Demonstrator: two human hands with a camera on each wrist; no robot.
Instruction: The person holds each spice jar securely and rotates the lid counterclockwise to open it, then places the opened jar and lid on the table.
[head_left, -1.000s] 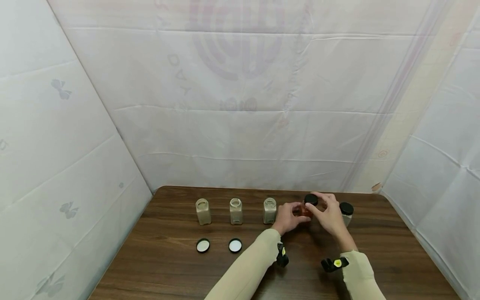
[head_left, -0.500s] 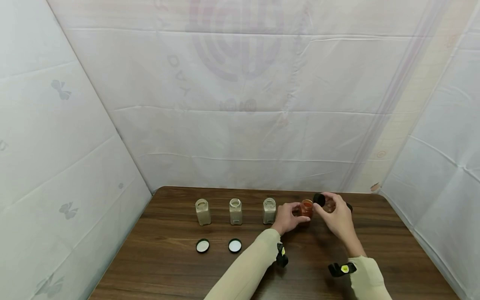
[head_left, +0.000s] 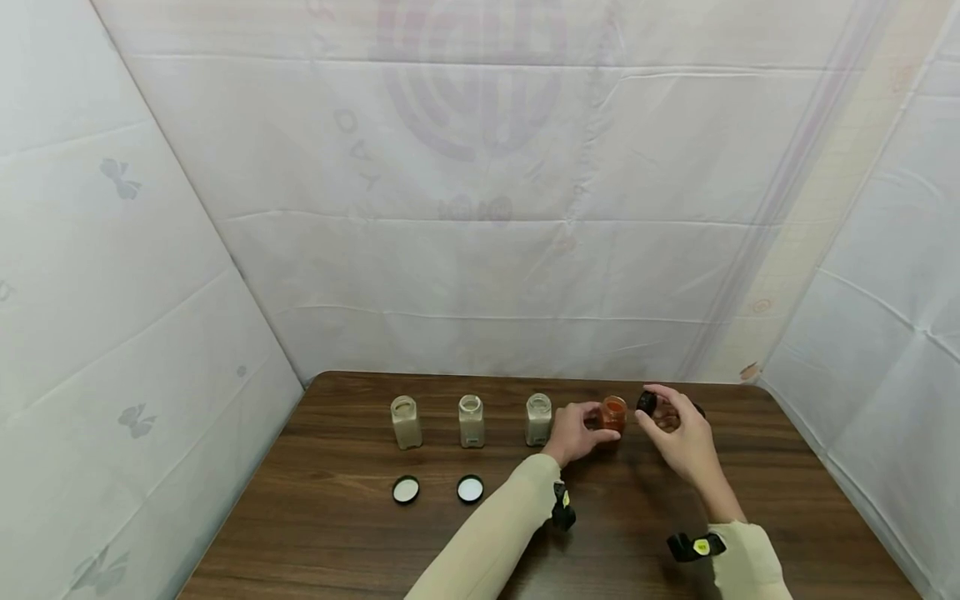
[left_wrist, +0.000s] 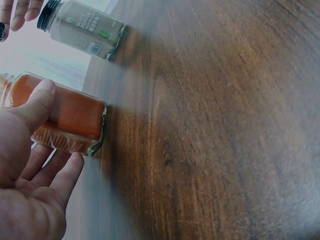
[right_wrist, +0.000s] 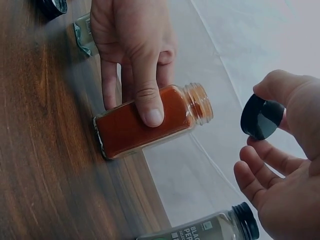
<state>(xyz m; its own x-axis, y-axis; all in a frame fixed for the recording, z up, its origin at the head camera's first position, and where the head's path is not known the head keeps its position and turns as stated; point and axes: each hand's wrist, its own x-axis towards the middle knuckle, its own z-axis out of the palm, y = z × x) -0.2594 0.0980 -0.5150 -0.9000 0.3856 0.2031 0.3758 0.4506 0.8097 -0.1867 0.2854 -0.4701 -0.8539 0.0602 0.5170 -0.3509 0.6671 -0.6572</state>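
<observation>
My left hand [head_left: 576,435] holds an uncapped glass spice jar [right_wrist: 120,132] of reddish-orange powder upright on the table. Its thumb lies along the near side, and the threaded mouth shows bare in the right wrist view. Beside the jar, my right hand [head_left: 688,442] pinches a black screw lid [right_wrist: 260,117] between thumb and fingers. That lid [head_left: 646,403] is tilted and apart from the jar's mouth. Right of it stands a capped black pepper jar [left_wrist: 87,30], mostly hidden behind my right hand in the head view.
Three uncapped jars of pale contents, left [head_left: 407,427], middle [head_left: 472,427] and right [head_left: 538,425], stand in a row to the left. Two lids [head_left: 406,490] lie upturned before them. Another black lid [right_wrist: 54,7] shows in the right wrist view. A white sheet [head_left: 465,275] hangs behind the table.
My right hand has lifted the black lid off the red powder jar and carried it to the right, tipping it. My left hand has kept its hold on the jar.
</observation>
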